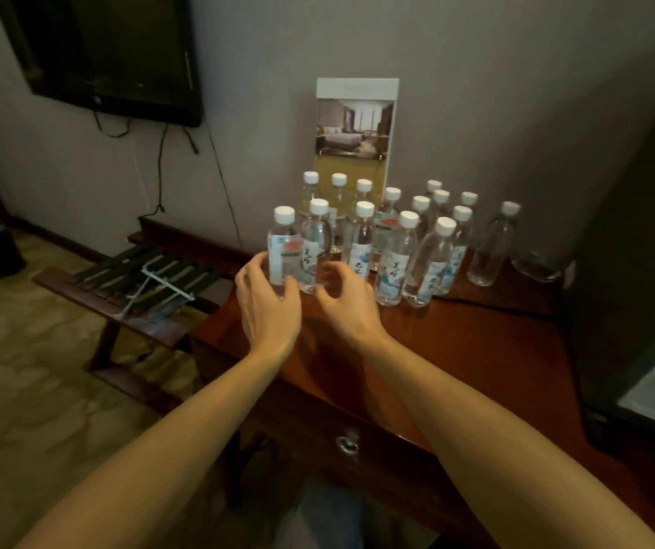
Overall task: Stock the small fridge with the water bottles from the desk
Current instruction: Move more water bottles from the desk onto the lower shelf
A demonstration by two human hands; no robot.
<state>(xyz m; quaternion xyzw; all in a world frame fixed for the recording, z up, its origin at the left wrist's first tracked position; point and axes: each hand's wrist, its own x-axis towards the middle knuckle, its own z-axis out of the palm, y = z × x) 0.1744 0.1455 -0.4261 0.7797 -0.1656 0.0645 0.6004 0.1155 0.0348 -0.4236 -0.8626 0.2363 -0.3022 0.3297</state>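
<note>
The desk [456, 350] lies under both hands, and the fridge [630, 295] stands dark, well to the right of the right hand. A rack [135, 283] sits left of the left hand. The bottles [397, 255] stand upright in a cluster on the desk just beyond the fingers, a card [355, 128] behind them. The left hand [268, 307] cups the base of the leftmost bottle [284, 247]; whether it grips, I cannot tell. The right hand [347, 301] hovers half-curled, fingers apart, holding nothing.
</note>
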